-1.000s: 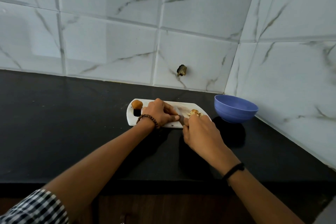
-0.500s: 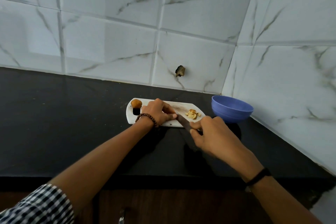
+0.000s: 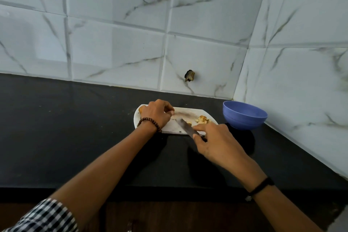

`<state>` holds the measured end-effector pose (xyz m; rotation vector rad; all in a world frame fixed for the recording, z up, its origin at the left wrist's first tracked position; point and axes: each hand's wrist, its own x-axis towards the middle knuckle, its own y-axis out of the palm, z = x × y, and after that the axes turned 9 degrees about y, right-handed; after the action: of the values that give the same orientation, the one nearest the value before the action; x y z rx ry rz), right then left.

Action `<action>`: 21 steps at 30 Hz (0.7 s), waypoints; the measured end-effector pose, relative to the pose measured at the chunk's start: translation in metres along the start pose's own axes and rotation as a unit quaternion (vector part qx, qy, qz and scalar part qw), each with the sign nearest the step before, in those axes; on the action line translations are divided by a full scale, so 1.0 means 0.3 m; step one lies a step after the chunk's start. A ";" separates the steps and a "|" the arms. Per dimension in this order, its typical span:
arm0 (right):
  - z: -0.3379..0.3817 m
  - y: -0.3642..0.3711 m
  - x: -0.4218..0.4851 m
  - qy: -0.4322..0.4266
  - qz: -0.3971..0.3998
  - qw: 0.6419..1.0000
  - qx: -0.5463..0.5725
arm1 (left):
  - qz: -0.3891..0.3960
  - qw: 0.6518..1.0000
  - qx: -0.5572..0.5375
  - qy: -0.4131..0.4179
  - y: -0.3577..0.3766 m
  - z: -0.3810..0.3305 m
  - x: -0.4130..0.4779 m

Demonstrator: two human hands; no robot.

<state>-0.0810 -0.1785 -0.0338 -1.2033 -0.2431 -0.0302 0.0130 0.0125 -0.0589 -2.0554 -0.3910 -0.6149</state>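
Observation:
A white cutting board (image 3: pixel 170 127) lies on the black counter near the wall. My left hand (image 3: pixel 157 113), fingers curled, pinches a small pale piece on the board; the piece is mostly hidden by my fingers. My right hand (image 3: pixel 216 141) grips a knife (image 3: pixel 185 125) whose blade slants up-left across the board toward my left fingertips. A small heap of cut yellowish pieces (image 3: pixel 202 119) sits on the board's right part. An orange-brown round item (image 3: pixel 141 108) peeks out behind my left hand at the board's left end.
A blue bowl (image 3: pixel 244 115) stands on the counter right of the board, in the corner. Marble-look tiled walls close the back and right sides. A dark hole or stub (image 3: pixel 190 75) marks the back wall. The counter's front edge (image 3: pixel 169 192) runs below my forearms.
My right hand has drawn back from the board toward me, baring the knife blade. My left hand stayed on the board, its fingertips now curled more.

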 end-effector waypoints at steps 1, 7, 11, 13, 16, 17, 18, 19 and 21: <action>-0.013 -0.002 0.001 0.007 0.002 1.000 0.001 | -0.007 1.000 0.014 -0.002 -0.002 0.003 0.001; -0.122 -0.039 0.051 0.044 -0.025 0.999 0.000 | -0.030 0.996 0.079 0.010 -0.006 0.018 0.007; -0.148 -0.045 0.079 0.043 -0.040 0.998 0.030 | -0.036 0.994 0.103 0.016 -0.008 0.040 0.020; -0.144 -0.036 0.089 0.039 -0.035 0.998 0.045 | -0.022 0.991 0.126 0.028 -0.009 0.049 0.025; -0.130 -0.013 0.110 0.031 -0.034 0.997 0.061 | 0.013 0.984 0.166 0.064 0.001 0.050 0.033; -0.123 -0.005 0.116 0.030 -0.036 0.997 0.066 | 0.030 0.981 0.175 0.075 0.007 0.050 0.040; -0.117 0.004 0.120 0.031 -0.039 0.996 0.071 | 0.048 0.978 0.182 0.086 0.013 0.049 0.047; -0.112 0.013 0.126 0.030 -0.043 0.996 0.076 | 0.067 0.975 0.189 0.094 0.019 0.049 0.055; -0.106 0.027 0.132 0.029 -0.051 0.995 0.077 | 0.107 0.967 0.203 0.108 0.025 0.045 0.064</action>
<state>-0.0359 -0.2008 -0.0440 -1.0340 -0.2506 -0.1324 0.0363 0.0206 -0.0592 -1.5943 -0.1463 -0.5665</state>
